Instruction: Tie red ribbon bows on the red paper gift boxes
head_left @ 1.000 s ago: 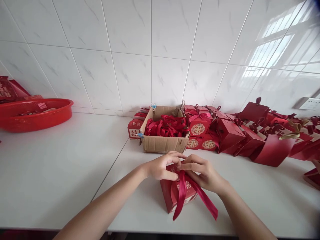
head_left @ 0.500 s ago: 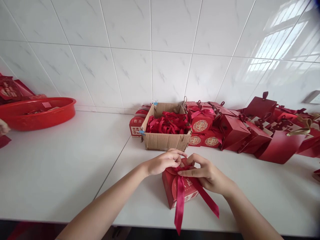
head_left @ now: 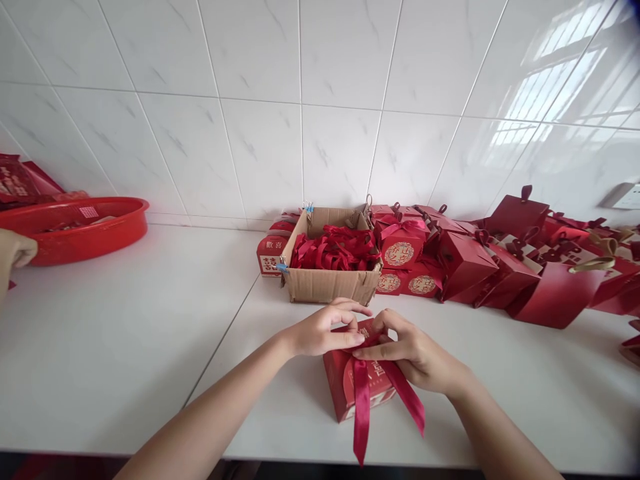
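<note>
On the white table in front of me stands a small red gift box [head_left: 343,383] with pale printed characters. A shiny dark-pink ribbon [head_left: 361,413] crosses its top, and two tails hang down over the near side. My left hand [head_left: 333,330] is at the top left of the box, thumb and fingers pinched at the middle of the ribbon. From the right, my right hand [head_left: 413,350] pinches the ribbon at the same place with thumb and index finger. Fingers hide most of the knot area.
Behind the gift box stands an open cardboard box [head_left: 330,285] of red ribbons [head_left: 337,248]. Stacked red boxes [head_left: 401,251] and red bags [head_left: 555,293] line the wall to the right. At left are a red plastic basin [head_left: 95,243] and another person's hand [head_left: 20,248].
My left thumb has moved slightly down and right on the ribbon. The right ribbon tail has shifted a little left. At far left, the other person's hand has come further into view.
</note>
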The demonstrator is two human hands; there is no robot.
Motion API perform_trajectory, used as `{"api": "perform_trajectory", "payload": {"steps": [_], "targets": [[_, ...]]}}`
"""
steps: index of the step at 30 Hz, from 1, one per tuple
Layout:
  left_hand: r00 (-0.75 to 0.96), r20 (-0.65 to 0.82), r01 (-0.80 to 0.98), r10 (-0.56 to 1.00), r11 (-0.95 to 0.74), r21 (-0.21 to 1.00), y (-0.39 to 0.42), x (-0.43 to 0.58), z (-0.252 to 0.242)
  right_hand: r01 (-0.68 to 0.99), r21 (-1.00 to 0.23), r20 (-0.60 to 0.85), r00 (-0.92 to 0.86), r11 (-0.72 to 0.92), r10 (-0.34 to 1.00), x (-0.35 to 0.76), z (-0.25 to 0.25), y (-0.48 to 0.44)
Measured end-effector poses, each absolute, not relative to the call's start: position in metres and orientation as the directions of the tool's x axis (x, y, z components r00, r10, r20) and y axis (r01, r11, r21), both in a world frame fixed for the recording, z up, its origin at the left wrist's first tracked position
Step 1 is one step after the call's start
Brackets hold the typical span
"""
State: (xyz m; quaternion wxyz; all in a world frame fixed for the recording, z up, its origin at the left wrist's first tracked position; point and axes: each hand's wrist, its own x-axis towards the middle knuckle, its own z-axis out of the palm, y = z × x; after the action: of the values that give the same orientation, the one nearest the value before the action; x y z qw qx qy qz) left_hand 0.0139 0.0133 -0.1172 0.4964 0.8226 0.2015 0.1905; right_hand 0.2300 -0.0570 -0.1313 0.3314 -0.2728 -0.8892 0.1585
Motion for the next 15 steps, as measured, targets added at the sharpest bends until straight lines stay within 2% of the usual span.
{"api": "perform_trajectory", "payload": {"steps": [4, 6, 9, 15], "targets": [[0.822, 0.158, 0.134, 0.547, -0.456, 0.880, 0.0131, 0.0118, -0.1165, 0.368, -0.388, 0.597, -0.598, 0.845, 0.534, 0.2305, -0.1338, -0.0537], [0.811, 0.152, 0.142, 0.566, -0.442, 0.886, 0.0127, 0.0106, -0.1164, 0.393, -0.395, 0.624, -0.549, 0.830, 0.556, 0.2311, -0.1346, -0.0530], [0.799, 0.149, 0.144, 0.582, -0.427, 0.893, 0.0110, 0.0102, -0.1158, 0.415, -0.421, 0.632, -0.503, 0.806, 0.589, 0.2318, -0.1346, -0.0533], [0.789, 0.142, 0.151, 0.598, -0.412, 0.899, 0.0081, 0.0115, -0.1161, 0.375, -0.392, 0.632, -0.554, 0.840, 0.543, 0.2334, -0.1317, -0.0547]]}}
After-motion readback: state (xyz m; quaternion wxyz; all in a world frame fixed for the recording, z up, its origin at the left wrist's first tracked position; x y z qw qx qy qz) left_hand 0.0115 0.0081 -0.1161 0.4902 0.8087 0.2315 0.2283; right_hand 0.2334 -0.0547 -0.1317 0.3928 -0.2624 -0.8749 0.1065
